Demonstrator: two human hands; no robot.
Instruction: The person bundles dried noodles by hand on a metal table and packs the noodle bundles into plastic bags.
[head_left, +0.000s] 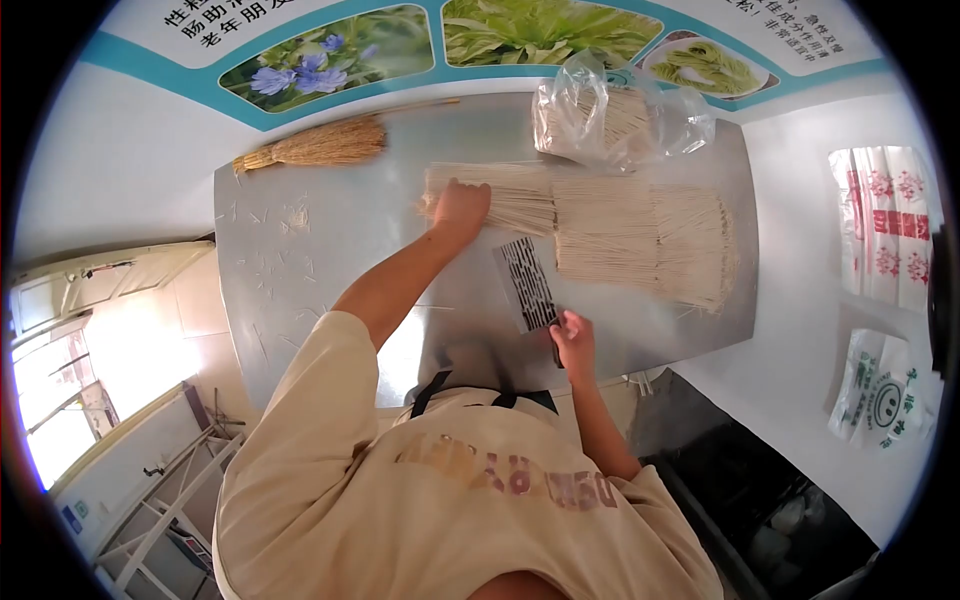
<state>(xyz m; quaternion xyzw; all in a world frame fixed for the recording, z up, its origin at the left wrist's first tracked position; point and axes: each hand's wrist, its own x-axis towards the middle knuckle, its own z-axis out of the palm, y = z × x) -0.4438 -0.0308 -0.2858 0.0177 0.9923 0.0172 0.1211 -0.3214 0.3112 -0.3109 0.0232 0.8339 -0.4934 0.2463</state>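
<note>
Dried noodles lie in long straight sections side by side across the metal table. My left hand is closed at the left end of the noodle section, its fingers curled down onto the strands and partly hidden. In my right hand is the dark handle of a cleaver. Its broad blade, marked with dark broken stripes, points away from me and to the left, just in front of the noodles and apart from my left hand.
A straw hand broom lies at the table's back left. Noodle scraps are scattered on the left side. At the back stands a clear plastic bag with noodles inside. Plastic bags hang on the right wall. The metal table ends close to my body.
</note>
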